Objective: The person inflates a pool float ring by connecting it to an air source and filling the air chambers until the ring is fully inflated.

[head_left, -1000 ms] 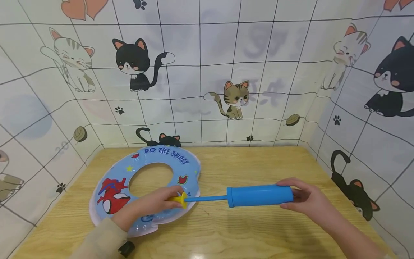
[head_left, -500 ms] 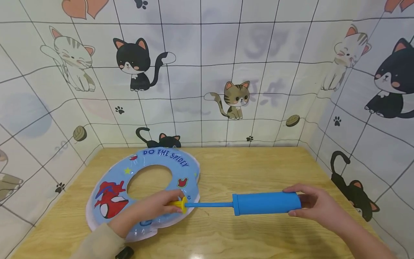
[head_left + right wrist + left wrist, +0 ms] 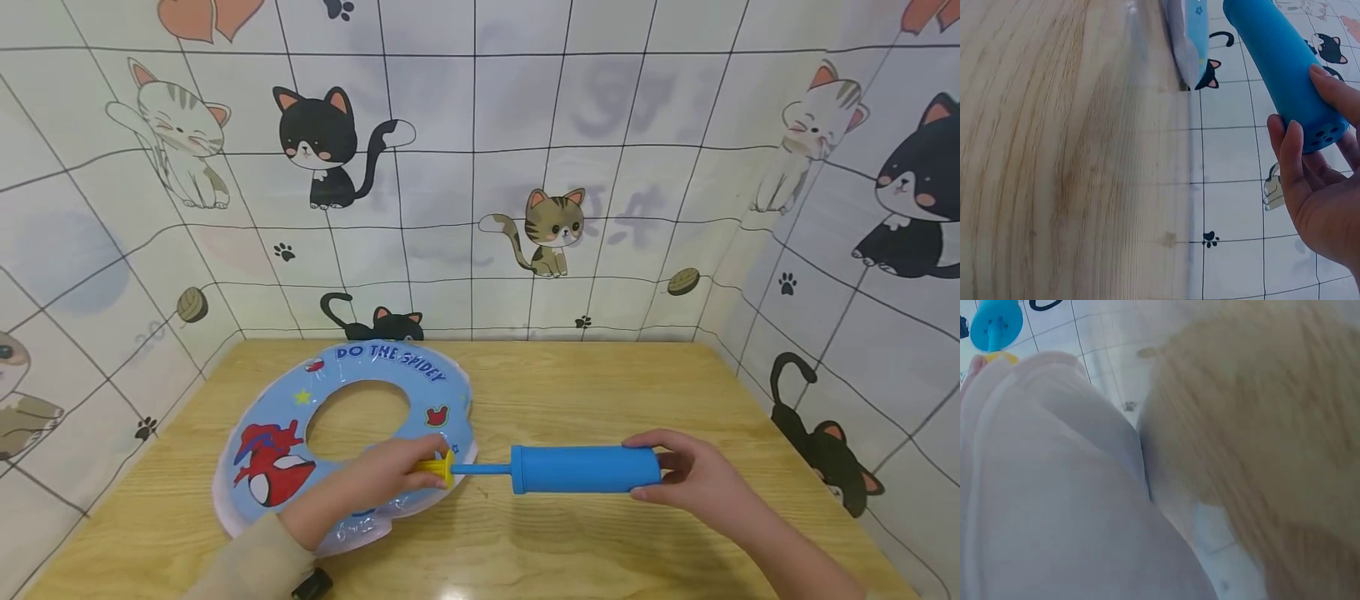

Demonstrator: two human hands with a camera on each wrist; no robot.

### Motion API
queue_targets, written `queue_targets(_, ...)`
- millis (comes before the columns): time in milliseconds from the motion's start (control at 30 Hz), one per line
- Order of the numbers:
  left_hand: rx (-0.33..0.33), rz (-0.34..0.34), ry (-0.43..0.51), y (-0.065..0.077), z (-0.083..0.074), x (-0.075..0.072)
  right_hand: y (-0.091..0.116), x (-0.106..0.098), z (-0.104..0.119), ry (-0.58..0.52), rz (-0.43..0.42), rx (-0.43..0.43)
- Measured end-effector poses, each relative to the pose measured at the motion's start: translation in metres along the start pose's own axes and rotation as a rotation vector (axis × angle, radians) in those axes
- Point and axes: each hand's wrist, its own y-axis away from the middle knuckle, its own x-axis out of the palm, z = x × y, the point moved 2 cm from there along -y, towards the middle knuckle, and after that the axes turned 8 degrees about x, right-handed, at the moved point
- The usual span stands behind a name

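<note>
A blue hand pump with a yellow handle is held sideways above the table. My left hand grips the yellow handle, and a short length of the blue rod shows between handle and barrel. At the barrel's other end, my right hand holds on with thumb and fingers, as the right wrist view also shows; holes dot that end face. Below and behind my left hand lies a light blue swim ring with a red cartoon figure and lettering. My left forearm covers part of its near side.
The wooden table meets a wall covering printed with cats and grid lines at the back and both sides. A small black object shows beside my left sleeve. The left wrist view is mostly filled by pale, blurred surfaces.
The pump barrel first shifted slightly right and down, then moved left toward the handle. More of the rod is now inside the barrel. Both hands keep their hold.
</note>
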Motion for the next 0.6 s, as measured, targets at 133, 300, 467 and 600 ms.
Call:
queue_targets(133,0.023,-0.017,-0.003,-0.007,-0.005,0.005,-0.004,0.008,0.003,-0.010,0.000,-0.004)
queue_targets(300,0.012,-0.028,-0.011,-0.013,-0.011,0.010,-0.008,0.019,0.005,-0.022,0.025,-0.020)
queue_targets(467,0.013,-0.027,-0.051,-0.019,-0.017,0.015,-0.010,0.027,0.009,-0.038,0.051,-0.056)
queue_targets(600,0.025,-0.038,-0.073,-0.023,-0.023,0.017,-0.012,0.031,0.009,-0.038,0.052,-0.059)
